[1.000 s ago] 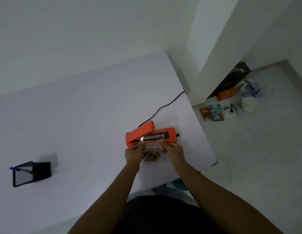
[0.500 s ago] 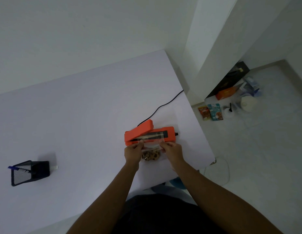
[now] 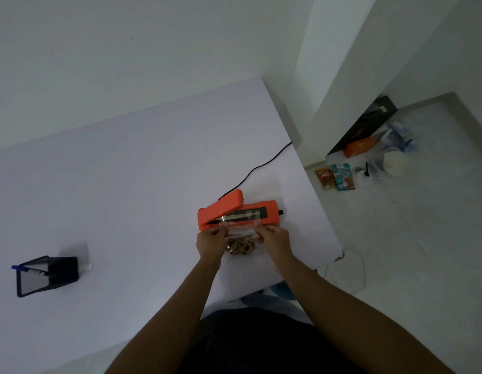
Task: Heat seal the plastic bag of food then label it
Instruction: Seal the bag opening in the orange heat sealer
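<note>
Both forearms reach forward, the left hand and right hand close together, fingers curled in pinches.

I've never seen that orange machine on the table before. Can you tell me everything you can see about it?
The heat sealer is a long bright orange box, plastic by its look, lying flat near the table's right edge. Its hinged lid is lifted at an angle, showing a dark sealing strip. A small black knob sticks out of its right end, and a black cord runs away behind it. The clear bag's top edge lies across the strip.
</note>
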`<state>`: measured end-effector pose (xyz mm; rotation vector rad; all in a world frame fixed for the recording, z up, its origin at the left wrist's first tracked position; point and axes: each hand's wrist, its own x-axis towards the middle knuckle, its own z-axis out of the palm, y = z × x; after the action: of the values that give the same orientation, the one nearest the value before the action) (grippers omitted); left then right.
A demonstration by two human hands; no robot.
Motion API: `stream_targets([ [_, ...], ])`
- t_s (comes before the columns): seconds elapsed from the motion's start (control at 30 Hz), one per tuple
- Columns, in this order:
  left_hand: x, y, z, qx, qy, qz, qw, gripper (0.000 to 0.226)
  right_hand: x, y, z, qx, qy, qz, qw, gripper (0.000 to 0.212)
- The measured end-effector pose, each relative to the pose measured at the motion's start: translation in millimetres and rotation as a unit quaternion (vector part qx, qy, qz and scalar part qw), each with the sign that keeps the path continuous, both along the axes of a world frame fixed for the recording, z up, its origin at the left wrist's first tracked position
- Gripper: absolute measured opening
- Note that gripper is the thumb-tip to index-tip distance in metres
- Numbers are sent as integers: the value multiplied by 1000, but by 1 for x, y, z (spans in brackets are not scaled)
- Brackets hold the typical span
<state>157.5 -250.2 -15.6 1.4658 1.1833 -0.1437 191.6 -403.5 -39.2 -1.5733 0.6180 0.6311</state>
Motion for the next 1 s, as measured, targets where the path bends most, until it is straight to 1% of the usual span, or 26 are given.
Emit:
stream_targets([
  [0.23, -1, 0, -2, 1, 2, -5, 1000, 10, -1, 0, 2, -2, 7, -2, 1000, 27],
  [0.33, -1, 0, -3, 1, -3, -5, 1000, 11, 0, 1, 3, 2, 8, -9, 1000, 24],
  [0.5, -2, 1, -3, -11, -9, 4, 1000, 7, 1, 2, 4, 1, 3, -13, 1000, 21],
  [0.63, -2, 2, -3, -18, -17, 5, 1000, 3, 1, 2, 3, -1, 6, -14, 1000, 26],
  [0.73, -2, 2, -3, -12, -18, 4, 1000, 9, 1, 2, 2, -3, 7, -13, 1000, 25],
  [0.83, -3, 2, -5, -14, -13, 8, 1000, 4, 1, 1, 3, -3, 11, -13, 1000, 25],
  [1.0, -2, 3, -6, -15, -13, 4, 1000, 2, 2, 1, 3, -5, 14, -13, 1000, 26],
])
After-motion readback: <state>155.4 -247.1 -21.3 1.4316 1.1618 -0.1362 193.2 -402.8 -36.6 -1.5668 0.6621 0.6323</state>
